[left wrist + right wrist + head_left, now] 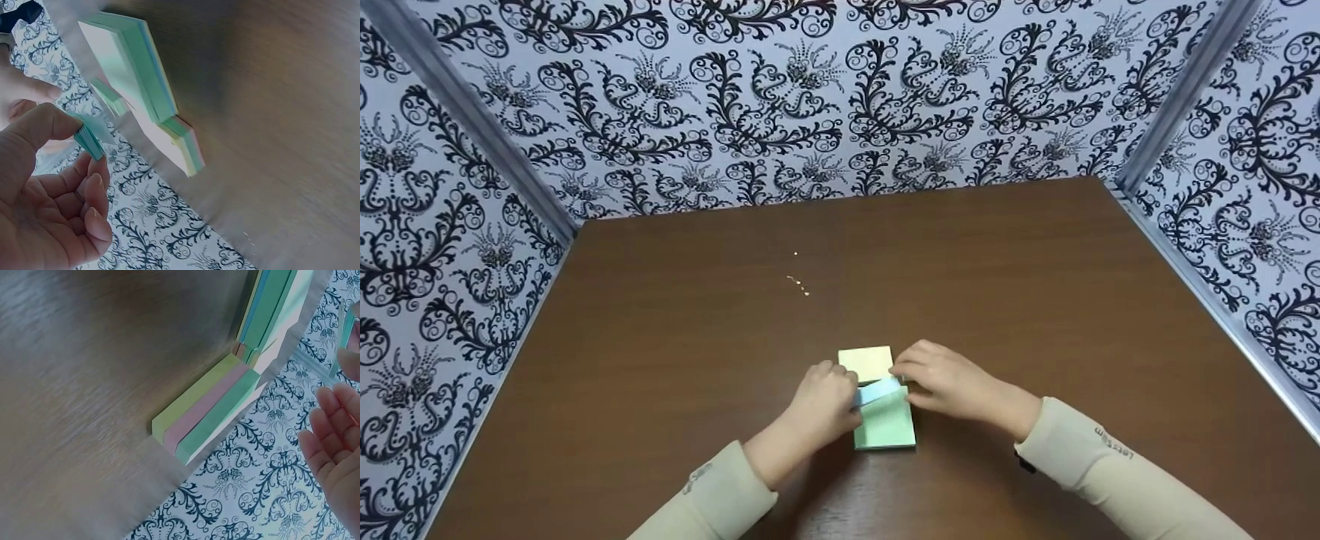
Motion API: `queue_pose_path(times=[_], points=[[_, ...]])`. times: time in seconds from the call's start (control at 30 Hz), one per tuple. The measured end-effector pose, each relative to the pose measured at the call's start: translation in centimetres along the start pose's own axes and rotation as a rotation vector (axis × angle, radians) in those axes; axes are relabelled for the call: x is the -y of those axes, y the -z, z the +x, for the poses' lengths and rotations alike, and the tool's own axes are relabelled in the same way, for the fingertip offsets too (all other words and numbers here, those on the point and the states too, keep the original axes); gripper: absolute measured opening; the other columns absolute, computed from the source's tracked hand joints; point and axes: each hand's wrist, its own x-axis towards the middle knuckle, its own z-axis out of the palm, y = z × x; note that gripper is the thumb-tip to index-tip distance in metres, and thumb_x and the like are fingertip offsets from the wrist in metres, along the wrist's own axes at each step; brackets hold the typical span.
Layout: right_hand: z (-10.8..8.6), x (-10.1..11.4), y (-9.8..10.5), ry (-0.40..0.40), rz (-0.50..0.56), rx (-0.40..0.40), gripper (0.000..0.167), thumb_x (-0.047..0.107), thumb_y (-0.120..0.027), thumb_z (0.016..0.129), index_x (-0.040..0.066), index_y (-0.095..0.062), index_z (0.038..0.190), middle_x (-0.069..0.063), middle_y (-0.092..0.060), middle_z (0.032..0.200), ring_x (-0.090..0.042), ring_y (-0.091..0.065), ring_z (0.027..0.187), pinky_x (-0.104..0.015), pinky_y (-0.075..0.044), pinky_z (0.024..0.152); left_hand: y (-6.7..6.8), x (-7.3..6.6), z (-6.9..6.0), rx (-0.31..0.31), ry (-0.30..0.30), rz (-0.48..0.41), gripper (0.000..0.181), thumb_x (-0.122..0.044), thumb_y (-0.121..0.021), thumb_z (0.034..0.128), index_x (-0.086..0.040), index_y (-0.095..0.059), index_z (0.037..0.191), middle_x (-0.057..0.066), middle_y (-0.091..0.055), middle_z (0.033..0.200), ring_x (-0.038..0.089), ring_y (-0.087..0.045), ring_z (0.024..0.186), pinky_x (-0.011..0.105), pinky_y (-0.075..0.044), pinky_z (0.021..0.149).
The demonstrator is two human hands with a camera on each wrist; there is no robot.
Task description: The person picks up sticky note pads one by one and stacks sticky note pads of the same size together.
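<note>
My left hand [823, 397] pinches a small blue-green pad of sticky notes [879, 391] between thumb and finger. In the left wrist view, a thin pale sheet [100, 128] fans away from that pad, and the other fingers curl loosely below. The right hand [949, 381] is held at the pad's far end, its thumb and fingers apart; in the right wrist view it lies partly beyond the edge. Under the hands is a larger green sticky-note pad [886, 427] on a layered stack. Just behind it lies a pale yellow pad [864, 363].
The brown table [675, 322] runs back to patterned walls [810, 97]. In the right wrist view, the smaller stack [205, 410] shows yellow, pink and green layers. A few tiny light specks [799, 283] mark the table beyond the pads.
</note>
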Motion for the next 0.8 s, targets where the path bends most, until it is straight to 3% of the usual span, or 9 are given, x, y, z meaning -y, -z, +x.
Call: queue_pose_path(times=[0.17,0.4,0.63,0.8], points=[[-0.3,0.0,0.2,-0.015,-0.004,0.023,0.034,0.01,-0.076,0.068,0.001,-0.063,0.098,-0.006,-0.061,0.097,-0.021,-0.054,0.089,-0.031,-0.045,0.079,0.1,-0.7,0.6,0.01,-0.019,0.04,0.02,-0.021,-0.072,0.058,-0.01,-0.056,0.062,0.002,-0.054,0.06,0.018,-0.048,0.057,0.028,-0.038,0.052],[-1.3,-1.0,0.8,-0.137,0.011,0.108,0.042,0.012,-0.076,0.07,-0.001,-0.062,0.107,-0.008,-0.06,0.101,-0.022,-0.053,0.094,-0.035,-0.044,0.082,-0.2,-1.2,1.4,0.036,-0.009,0.017,0.014,-0.013,-0.068,0.0597,-0.012,-0.054,0.06,0.0,-0.053,0.059,0.015,-0.046,0.056,0.027,-0.039,0.053],[-2.7,-2.1,1.0,-0.267,0.039,0.178,0.05,0.013,-0.076,0.072,-0.003,-0.057,0.115,-0.011,-0.058,0.109,-0.025,-0.051,0.1,-0.038,-0.042,0.085,-0.3,-1.5,2.7,-0.011,-0.028,0.063,0.016,-0.017,-0.07,0.0586,-0.012,-0.055,0.061,0.001,-0.054,0.06,0.016,-0.048,0.056,0.027,-0.04,0.053],[-3.5,-2.7,1.3,-0.346,0.052,0.204,0.054,0.015,-0.075,0.072,-0.004,-0.055,0.118,-0.014,-0.057,0.113,-0.028,-0.05,0.104,-0.041,-0.041,0.088,-0.4,-1.7,4.4,0.076,-0.023,0.066,0.015,-0.022,-0.071,0.0625,-0.012,-0.059,0.066,0.001,-0.057,0.066,0.017,-0.05,0.062,0.028,-0.041,0.056]])
